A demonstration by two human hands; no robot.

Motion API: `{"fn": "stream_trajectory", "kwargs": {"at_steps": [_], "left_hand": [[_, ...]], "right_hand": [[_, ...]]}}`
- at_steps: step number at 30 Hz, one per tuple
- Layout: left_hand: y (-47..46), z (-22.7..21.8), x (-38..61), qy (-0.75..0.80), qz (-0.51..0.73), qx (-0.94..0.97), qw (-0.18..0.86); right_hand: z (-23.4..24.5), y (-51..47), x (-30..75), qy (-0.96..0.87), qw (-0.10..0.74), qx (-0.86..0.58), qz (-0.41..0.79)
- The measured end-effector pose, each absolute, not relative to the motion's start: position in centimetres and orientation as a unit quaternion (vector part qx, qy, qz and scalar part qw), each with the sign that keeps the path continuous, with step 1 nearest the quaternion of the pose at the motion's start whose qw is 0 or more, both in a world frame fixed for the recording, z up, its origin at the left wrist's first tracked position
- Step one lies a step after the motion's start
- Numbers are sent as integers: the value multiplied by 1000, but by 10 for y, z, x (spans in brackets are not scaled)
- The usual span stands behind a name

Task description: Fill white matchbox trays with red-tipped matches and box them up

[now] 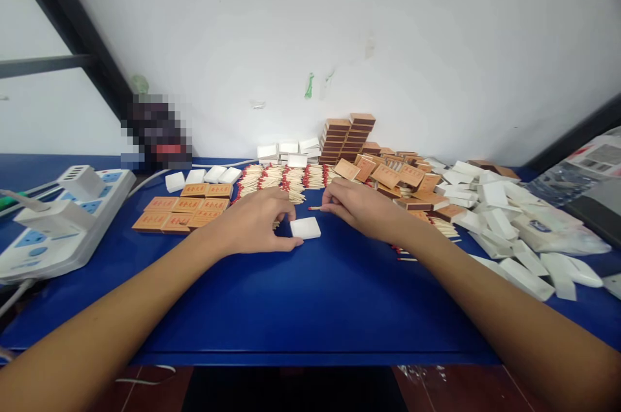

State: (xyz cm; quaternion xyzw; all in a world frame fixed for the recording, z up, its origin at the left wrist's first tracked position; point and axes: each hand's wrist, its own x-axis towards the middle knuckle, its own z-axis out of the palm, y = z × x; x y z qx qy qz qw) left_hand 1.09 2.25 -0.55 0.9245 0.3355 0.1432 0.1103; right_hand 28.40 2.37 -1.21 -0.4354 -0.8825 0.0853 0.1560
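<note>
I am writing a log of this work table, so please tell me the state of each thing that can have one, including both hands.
Left hand: resting on the blue table, fingers touching the white tray.
White tray: lying flat, by the left hand.
Right hand: pinching one match.
Match: level, red head pointing left.
Loose matches: laid in rows.
Brown matchbox stack: upright.
Power strip: plugs inserted.

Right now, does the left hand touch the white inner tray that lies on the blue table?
Touching. The head view shows the left hand with its thumb tip and fingers laid against the left edge of the white inner tray; no blue table shows between them.
</note>
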Motion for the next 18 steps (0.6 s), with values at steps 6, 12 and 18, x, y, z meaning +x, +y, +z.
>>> {"fn": "stream_trajectory", "kwargs": {"at_steps": [6,12,18], "left_hand": [[25,-8,12,338,152,923,105],[24,-8,12,326,155,928,95],[24,-10,11,336,154,924,100]], "right_hand": [[-6,3,272,-892,156,-401,136],[-12,7,270,-890,172,-391,160],[-13,8,269,-885,160,-396,185]]}}
